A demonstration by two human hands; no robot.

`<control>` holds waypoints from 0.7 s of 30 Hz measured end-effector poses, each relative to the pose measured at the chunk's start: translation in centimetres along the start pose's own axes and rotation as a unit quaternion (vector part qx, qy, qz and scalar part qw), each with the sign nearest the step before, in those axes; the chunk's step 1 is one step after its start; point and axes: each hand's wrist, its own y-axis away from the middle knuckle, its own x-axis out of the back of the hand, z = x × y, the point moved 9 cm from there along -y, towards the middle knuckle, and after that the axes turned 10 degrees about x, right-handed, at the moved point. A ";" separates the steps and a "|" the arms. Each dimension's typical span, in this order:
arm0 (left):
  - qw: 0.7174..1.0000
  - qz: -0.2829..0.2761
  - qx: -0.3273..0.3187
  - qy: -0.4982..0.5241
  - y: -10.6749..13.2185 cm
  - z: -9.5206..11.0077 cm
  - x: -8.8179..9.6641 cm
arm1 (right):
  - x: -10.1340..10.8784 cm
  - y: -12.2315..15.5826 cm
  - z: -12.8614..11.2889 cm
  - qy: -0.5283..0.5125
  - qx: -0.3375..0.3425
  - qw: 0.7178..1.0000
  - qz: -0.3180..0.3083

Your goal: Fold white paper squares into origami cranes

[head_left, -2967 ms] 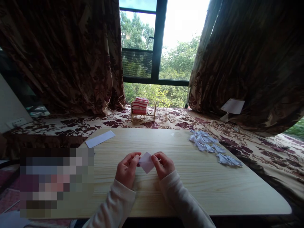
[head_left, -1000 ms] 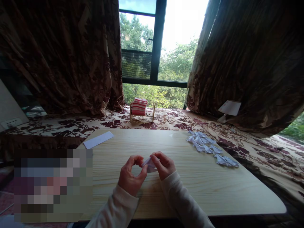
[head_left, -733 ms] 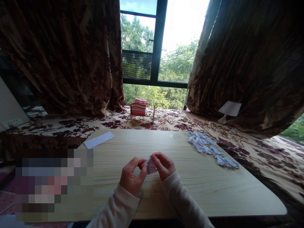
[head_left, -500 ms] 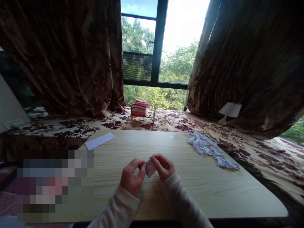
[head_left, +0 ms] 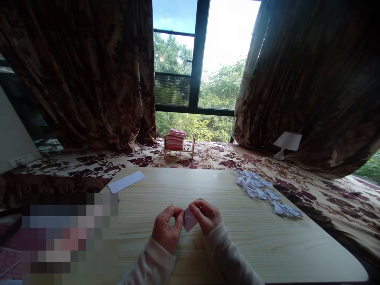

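Observation:
A small folded piece of white paper (head_left: 190,221) is held up between my two hands over the wooden table (head_left: 154,257). My left hand (head_left: 168,227) pinches its left edge between thumb and forefinger. On the upper right side, my right hand (head_left: 206,215) grips it with the thumb in front; the other fingers are partly hidden behind. Several folded white paper pieces (head_left: 255,184) lie in a loose group at the table's right side. Toward the far left corner rests a flat white paper strip (head_left: 126,181).
Beyond the table, a flower-patterned cloth (head_left: 145,158) covers a ledge below the window. On it stand a small rack (head_left: 193,148) with folded striped cloths (head_left: 175,139) and a white lamp (head_left: 287,141). A blurred patch (head_left: 71,237) hides the left side.
The whole view has shifted slightly, so things sit a little lower in the picture. Both hands keep their pinch on the folded paper, with little visible change in its shape.

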 end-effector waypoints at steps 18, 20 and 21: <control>0.997 -0.002 0.062 0.045 -0.4 -2.2 -0.8 | -0.1 0.0 0.6 0.053 0.020 0.998 0.037; 0.996 0.008 0.068 0.060 -0.5 -2.6 -1.0 | -0.1 0.0 0.9 0.056 0.022 0.998 0.035; 0.995 0.011 0.070 0.068 -0.6 -2.8 -1.1 | -0.1 0.0 1.0 0.057 0.021 0.998 0.034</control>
